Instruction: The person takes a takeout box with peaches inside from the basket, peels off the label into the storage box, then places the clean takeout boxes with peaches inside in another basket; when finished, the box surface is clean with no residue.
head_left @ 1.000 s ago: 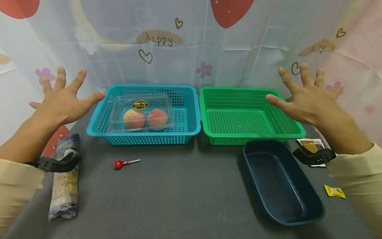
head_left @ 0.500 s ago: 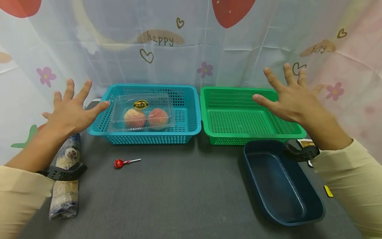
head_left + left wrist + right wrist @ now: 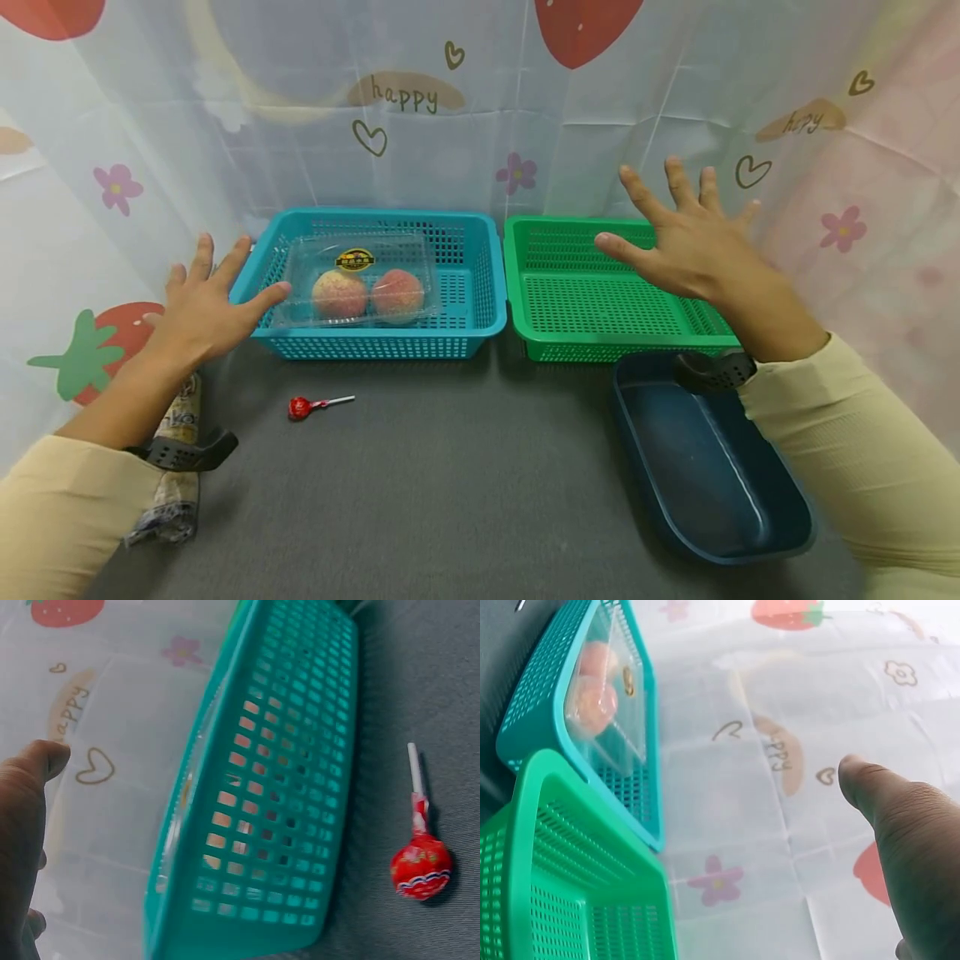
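Observation:
My left hand [image 3: 206, 312] hovers with spread fingers at the left end of the blue basket [image 3: 375, 343], holding nothing. Inside that basket lies a clear plastic box [image 3: 300, 271] with two peaches [image 3: 340, 294] and a dark round label. My right hand [image 3: 693, 246], fingers also spread and holding nothing, is over the right part of the green basket [image 3: 600, 304]. No contents show in the green basket. In the left wrist view a red-wrapped lollipop [image 3: 421, 866] lies on the grey cloth in front of the blue basket.
A dark blue tub [image 3: 701, 467] stands at the right, partly under my right forearm. A long plastic-wrapped roll [image 3: 180, 500] lies at the left, partly hidden by my left arm. Behind the baskets hangs a printed curtain [image 3: 465, 158].
Both hands have moved inward, the left also lower, toward the blue basket. My right sleeve now covers the yellow packet and the white-and-brown packet. The objects stay put.

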The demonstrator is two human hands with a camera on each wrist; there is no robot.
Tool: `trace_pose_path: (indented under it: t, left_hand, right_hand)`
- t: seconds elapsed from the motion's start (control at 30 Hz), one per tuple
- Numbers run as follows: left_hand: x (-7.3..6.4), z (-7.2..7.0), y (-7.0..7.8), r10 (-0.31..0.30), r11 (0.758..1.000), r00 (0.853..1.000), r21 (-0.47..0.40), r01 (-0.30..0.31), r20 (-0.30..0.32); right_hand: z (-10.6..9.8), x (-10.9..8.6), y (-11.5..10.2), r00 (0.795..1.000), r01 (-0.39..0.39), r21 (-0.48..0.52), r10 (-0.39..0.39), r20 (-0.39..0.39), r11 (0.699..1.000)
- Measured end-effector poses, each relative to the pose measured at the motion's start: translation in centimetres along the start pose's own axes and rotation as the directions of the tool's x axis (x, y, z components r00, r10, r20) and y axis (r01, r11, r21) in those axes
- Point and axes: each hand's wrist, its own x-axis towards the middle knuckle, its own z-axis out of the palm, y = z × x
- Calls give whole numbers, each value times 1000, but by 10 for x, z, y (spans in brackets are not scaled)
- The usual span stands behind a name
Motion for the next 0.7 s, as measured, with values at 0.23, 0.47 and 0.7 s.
trace_pose_path:
  t: [0.23,0.47,0.7]
  left_hand:
    - [-2,12,-6,-2,1000,1000,-19,2,16]
    - [-2,25,-11,15,999,1000,-38,-14,13]
    - [-1,35,-20,19,999,999,-47,-18,31]
  right_hand:
    - [7,9,-12,999,30,24,-30,-26,999]
    - [16,21,-22,999,48,40,-47,-14,998]
    - [26,32,-34,998,64,67,-64,1,996]
